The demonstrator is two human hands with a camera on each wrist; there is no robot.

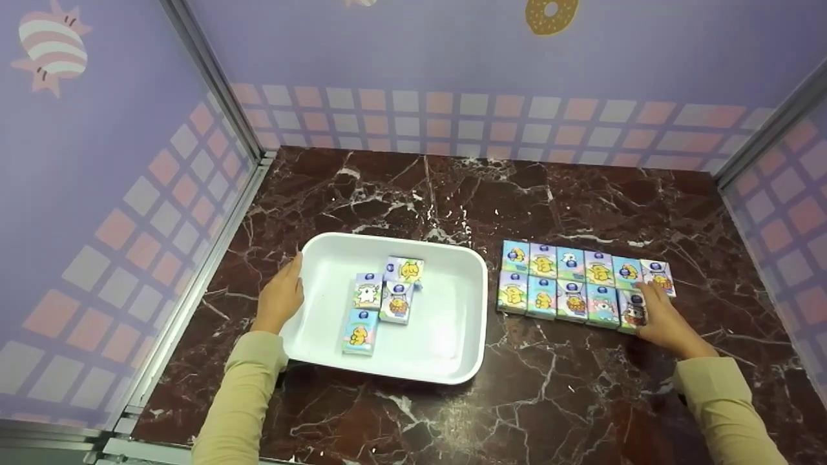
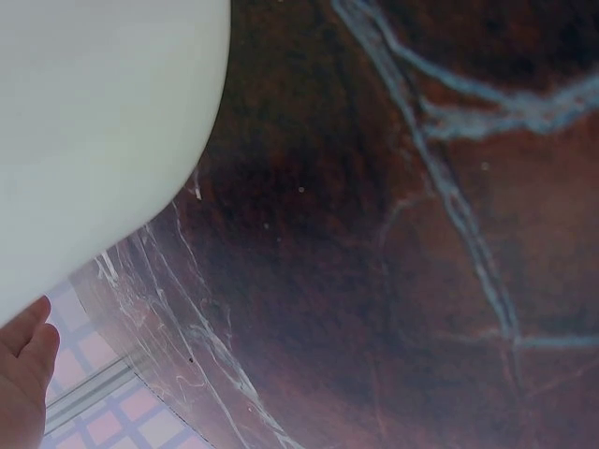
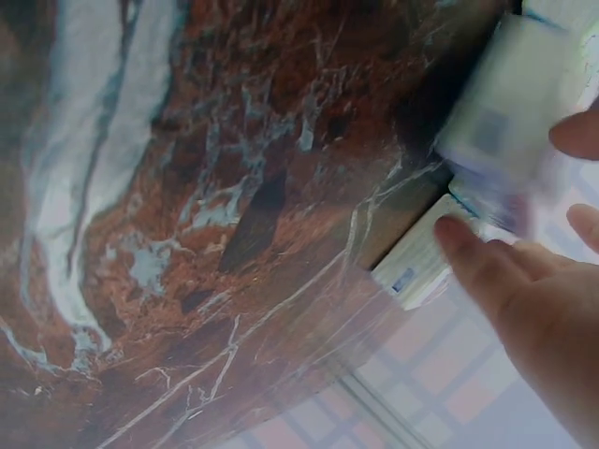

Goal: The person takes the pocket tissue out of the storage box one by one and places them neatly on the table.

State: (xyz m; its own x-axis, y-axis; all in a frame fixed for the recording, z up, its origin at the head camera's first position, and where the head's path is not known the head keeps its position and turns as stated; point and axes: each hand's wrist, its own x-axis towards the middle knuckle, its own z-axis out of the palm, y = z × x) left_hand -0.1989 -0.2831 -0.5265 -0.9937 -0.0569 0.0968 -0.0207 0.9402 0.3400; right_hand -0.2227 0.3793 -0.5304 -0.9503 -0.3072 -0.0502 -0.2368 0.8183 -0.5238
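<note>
Against the left outer side of the white tray (image 1: 446,245) lies my left hand (image 1: 279,297), fingers extended along the rim. The left wrist view shows its fingertips (image 2: 37,341) below the tray's edge. Inside the tray are several small cartoon-printed tissue packs (image 1: 360,332). On the right, more packs (image 1: 543,294) form a two-row block. My right hand (image 1: 665,323) is at the block's right end, pinching the front-row end pack (image 1: 630,311) between thumb and fingers. That pack (image 3: 505,103) is blurred in the right wrist view; a finger reaches toward the pack behind (image 3: 426,253).
Everything stands on a dark red marble-patterned table (image 1: 413,187) with white veins. Purple panels with pink and white checks (image 1: 452,58) close it in at the back and both sides. Metal strips (image 1: 219,77) run along the corners.
</note>
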